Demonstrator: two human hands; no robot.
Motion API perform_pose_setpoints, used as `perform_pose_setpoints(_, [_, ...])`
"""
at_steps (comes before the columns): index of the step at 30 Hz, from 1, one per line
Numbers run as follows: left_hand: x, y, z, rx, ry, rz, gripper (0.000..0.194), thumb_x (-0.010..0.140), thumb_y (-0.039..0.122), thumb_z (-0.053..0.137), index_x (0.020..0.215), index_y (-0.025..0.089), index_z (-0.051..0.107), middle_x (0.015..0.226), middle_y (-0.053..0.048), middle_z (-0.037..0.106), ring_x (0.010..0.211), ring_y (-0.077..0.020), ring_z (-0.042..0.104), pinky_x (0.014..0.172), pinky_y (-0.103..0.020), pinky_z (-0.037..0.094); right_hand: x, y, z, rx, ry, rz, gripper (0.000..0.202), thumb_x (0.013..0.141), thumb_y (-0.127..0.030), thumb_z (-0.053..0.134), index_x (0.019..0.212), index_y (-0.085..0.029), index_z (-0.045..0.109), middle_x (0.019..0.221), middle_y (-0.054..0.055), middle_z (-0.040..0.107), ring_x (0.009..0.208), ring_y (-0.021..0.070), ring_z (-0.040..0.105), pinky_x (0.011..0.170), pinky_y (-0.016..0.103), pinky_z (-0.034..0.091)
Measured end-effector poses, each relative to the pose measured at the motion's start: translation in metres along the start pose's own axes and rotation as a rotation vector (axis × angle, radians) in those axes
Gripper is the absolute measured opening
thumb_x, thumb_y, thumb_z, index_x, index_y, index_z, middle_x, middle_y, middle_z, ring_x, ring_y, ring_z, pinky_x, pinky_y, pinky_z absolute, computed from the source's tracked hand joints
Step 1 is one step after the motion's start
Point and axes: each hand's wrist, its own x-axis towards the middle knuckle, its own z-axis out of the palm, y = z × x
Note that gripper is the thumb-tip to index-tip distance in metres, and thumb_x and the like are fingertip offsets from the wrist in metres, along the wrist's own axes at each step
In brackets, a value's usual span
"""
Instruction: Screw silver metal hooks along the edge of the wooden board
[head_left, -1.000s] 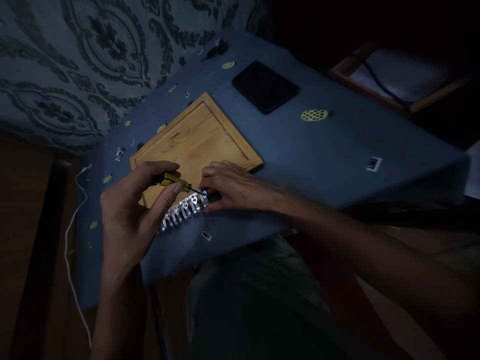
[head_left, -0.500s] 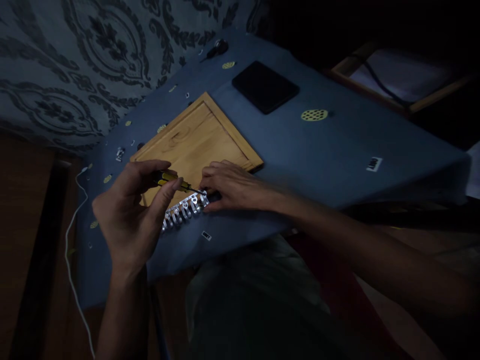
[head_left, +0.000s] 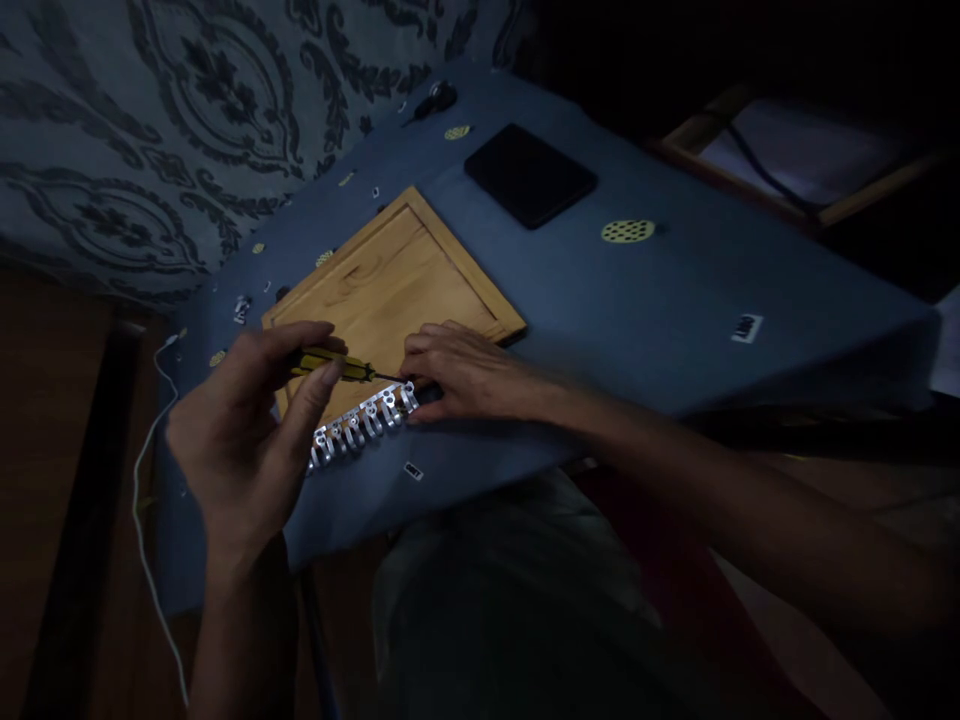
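Observation:
My left hand [head_left: 244, 440] is closed on a screwdriver [head_left: 330, 365] with a yellow and black handle. Its thin shaft points right, the tip at the right end of a silver metal strip [head_left: 360, 418] with a row of curved, hook-like parts and round holes. That strip lies along the near edge of a wooden board [head_left: 405, 270]. At its right end my right hand [head_left: 469, 375] grips the strip, fingers bent over the board and thumb on the near side. A dark piece shows between thumb and fingers; its kind is unclear in the dim light.
A blue patterned cloth [head_left: 675, 310] covers the table. Behind the board lies a flat black tablet-like object [head_left: 529, 175]. A small dark object [head_left: 439, 98] sits at the far edge, a small silver piece [head_left: 241, 309] left of the board. A white cable [head_left: 140, 520] hangs at left.
My left hand has shifted slightly left, and the screwdriver handle now lies flatter. More of the strip's left end shows. My right hand stays in place.

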Motion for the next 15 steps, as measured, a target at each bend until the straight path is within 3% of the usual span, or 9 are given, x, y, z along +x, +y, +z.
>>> perform_pose_setpoints(4, [-0.0001, 0.0059, -0.0019, 0.002, 0.120, 0.007, 0.019, 0.094, 0.027, 0.075, 0.111, 0.036, 0.076, 0.103, 0.003, 0.073, 0.094, -0.0211, 0.071, 0.082, -0.044, 0.062, 0.0009, 0.0042, 0.0030, -0.014, -0.005, -0.015, 0.035, 0.087, -0.045, 0.080, 0.105, -0.015, 0.071, 0.101, 0.008, 0.065, 0.101, 0.0251, 0.055, 0.089, 0.036, 0.036])
perform_pose_setpoints(13, [-0.0062, -0.0007, -0.0018, 0.100, 0.033, -0.010, 0.016, 0.096, 0.030, 0.072, 0.112, 0.036, 0.073, 0.103, 0.003, 0.073, 0.098, -0.0205, 0.074, 0.088, -0.040, 0.062, -0.0010, 0.0042, 0.0040, 0.004, 0.021, -0.011, 0.039, 0.086, -0.042, 0.081, 0.112, -0.015, 0.071, 0.106, 0.009, 0.066, 0.104, 0.0259, 0.055, 0.090, 0.036, 0.036])
perform_pose_setpoints(15, [-0.0076, -0.0026, -0.0028, 0.108, -0.051, 0.001, 0.020, 0.099, 0.032, 0.067, 0.119, 0.036, 0.070, 0.110, 0.001, 0.073, 0.106, -0.0221, 0.073, 0.094, -0.042, 0.061, -0.0008, 0.0036, 0.0035, 0.006, 0.011, 0.000, 0.038, 0.086, -0.042, 0.081, 0.110, -0.014, 0.072, 0.104, 0.009, 0.066, 0.103, 0.0260, 0.055, 0.089, 0.036, 0.036])
